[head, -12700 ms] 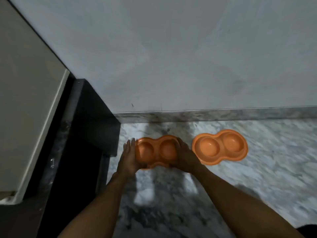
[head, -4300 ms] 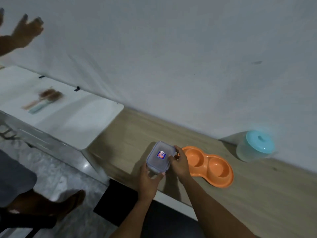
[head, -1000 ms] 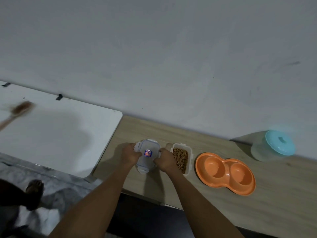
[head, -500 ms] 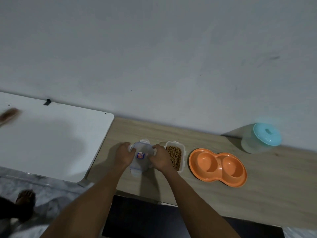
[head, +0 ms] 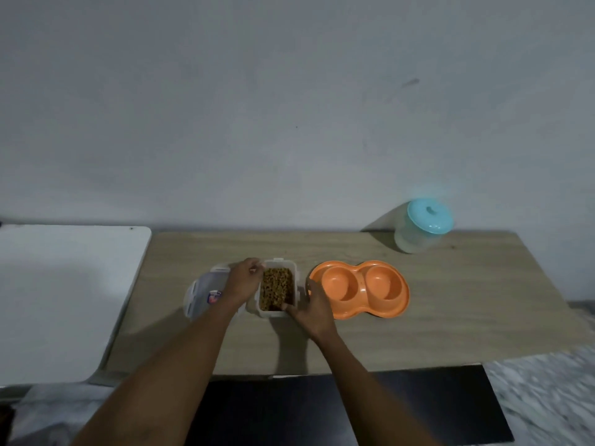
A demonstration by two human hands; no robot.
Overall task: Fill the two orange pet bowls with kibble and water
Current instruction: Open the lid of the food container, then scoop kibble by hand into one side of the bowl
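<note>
The left hand (head: pixel 243 280) curls its fingers on the far left corner of the open box (head: pixel 279 261) of kibble (head: pixel 277 289). The right hand (head: pixel 310 305) grips the near right corner, thumb on the rim. The lid (head: pixel 203 294) lies just to the left. The orange bowl (head: pixel 370 312) sits empty just right of the box on the table (head: pixel 450 300), so lift the box level, then tip it slowly over one well only, leaving the other for water.

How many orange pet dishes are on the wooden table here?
1: a double-well orange dish right of the open kibble container, both wells empty. Another may be nested underneath; cannot tell.
</note>
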